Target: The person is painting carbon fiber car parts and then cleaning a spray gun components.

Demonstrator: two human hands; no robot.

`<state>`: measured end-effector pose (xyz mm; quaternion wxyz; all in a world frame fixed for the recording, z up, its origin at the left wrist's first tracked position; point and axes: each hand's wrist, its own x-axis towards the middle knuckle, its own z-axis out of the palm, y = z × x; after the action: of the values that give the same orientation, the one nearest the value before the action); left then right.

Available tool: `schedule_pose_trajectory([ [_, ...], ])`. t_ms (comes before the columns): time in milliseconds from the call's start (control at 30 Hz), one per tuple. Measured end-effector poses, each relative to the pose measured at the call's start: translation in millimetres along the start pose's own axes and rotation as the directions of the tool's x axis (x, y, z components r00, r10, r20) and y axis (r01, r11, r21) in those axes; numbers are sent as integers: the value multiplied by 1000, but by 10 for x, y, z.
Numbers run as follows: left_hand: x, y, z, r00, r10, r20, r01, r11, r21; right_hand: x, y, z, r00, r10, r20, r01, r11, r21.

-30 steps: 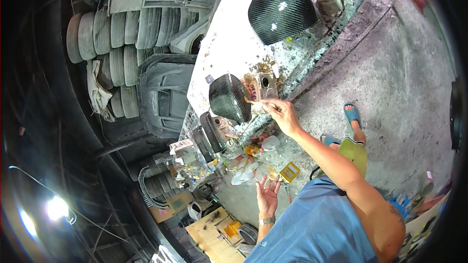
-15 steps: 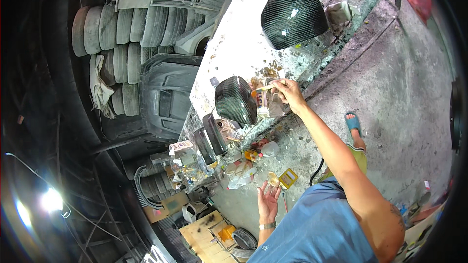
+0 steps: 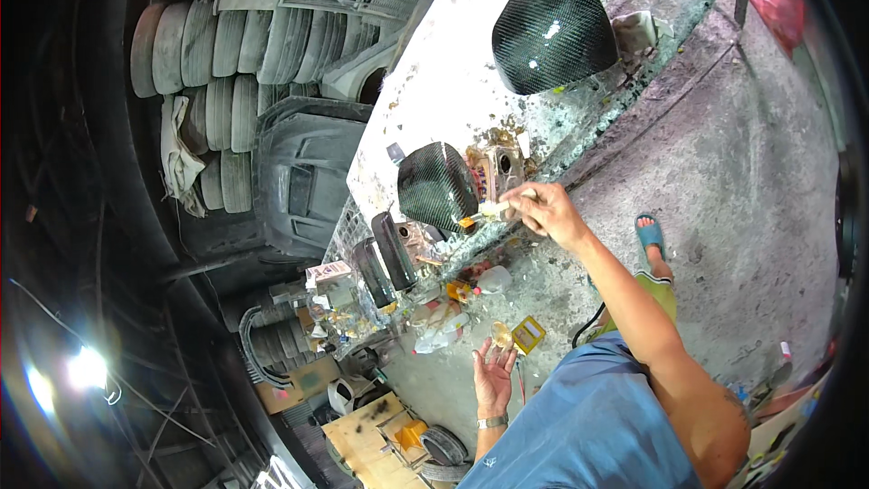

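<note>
My right hand [image 3: 548, 215] is closed around the pale handle of a small brush [image 3: 493, 209]. The brush's amber-coloured tip meets the lower right edge of a glossy black carbon-fibre shell [image 3: 436, 183], which lies on the white-topped bench [image 3: 425, 81]. Lower in the view, my left hand [image 3: 493, 385] is turned palm up, with a band at the wrist. At its fingertips is a small translucent amber cup [image 3: 501, 335], and the fingers curl against it. Beside the cup is a yellow square-framed object [image 3: 529, 335], whose kind I cannot make out.
A larger carbon-fibre shell [image 3: 554, 27] lies farther along the bench. A metal can [image 3: 504, 166] stands beside the smaller shell. Two long black parts [image 3: 385, 258] lie to its left, and plastic bottles [image 3: 442, 335] below them. Stacked tyres [image 3: 213, 50] line the far left. A blue sandal [image 3: 650, 234] shows on the floor.
My right hand has moved down with the brush, from the shell's upper right side to its lower right edge. My left hand stays nearly in place with the cup.
</note>
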<state>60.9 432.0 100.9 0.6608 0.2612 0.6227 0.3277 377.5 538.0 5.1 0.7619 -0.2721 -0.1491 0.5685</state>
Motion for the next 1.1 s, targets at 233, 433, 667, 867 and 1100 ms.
schedule_pose_trajectory([
  [233,-59,-8,21,1000,7,-6,-7,1000,-18,775,198,-296,984,72,-164,-72,997,5],
  [433,-84,-40,6,1000,0,-4,0,1000,-22,924,411,-206,914,-129,-385,92,989,-113],
  [667,-64,-52,-33,1000,17,-21,-17,1000,-6,287,181,151,952,-227,-204,144,923,-356],
  [867,-57,-63,-66,999,13,-39,-14,1000,-23,423,82,-116,997,-17,-76,20,999,39],
  [1100,-74,-88,-94,1000,14,-10,-14,999,-41,1003,287,-209,905,-123,-408,106,992,-64],
])
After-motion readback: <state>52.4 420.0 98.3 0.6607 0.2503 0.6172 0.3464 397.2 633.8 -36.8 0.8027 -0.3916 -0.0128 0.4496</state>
